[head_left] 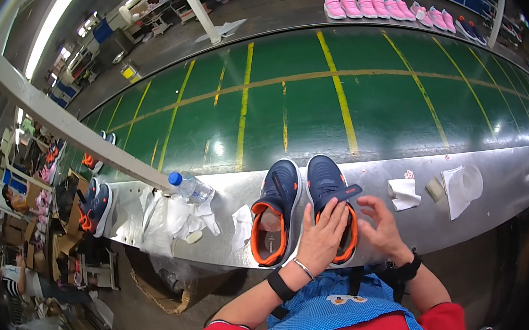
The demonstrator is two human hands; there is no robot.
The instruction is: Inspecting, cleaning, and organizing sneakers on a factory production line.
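Note:
Two navy sneakers with orange linings stand side by side on the metal ledge, toes pointing away from me. My left hand (321, 236) lies over the opening of the right sneaker (325, 175), its fingers stretched out near the strap. That shoe's dark strap (343, 193) sticks out to the right, loose at its end. My right hand (382, 228) hovers just right of the same shoe, fingers apart and curved, with nothing in them. The left sneaker (288, 191) stands untouched, with pale stuffing visible inside it.
Beyond the metal ledge (368, 173) runs a green conveyor belt (298, 119) with yellow lines. Left of the shoes are a blue-capped bottle (192, 187), crumpled white paper (177, 219) and more navy sneakers (96, 208). White cloths (403, 193) lie to the right. Pink shoes (383, 7) line the far side.

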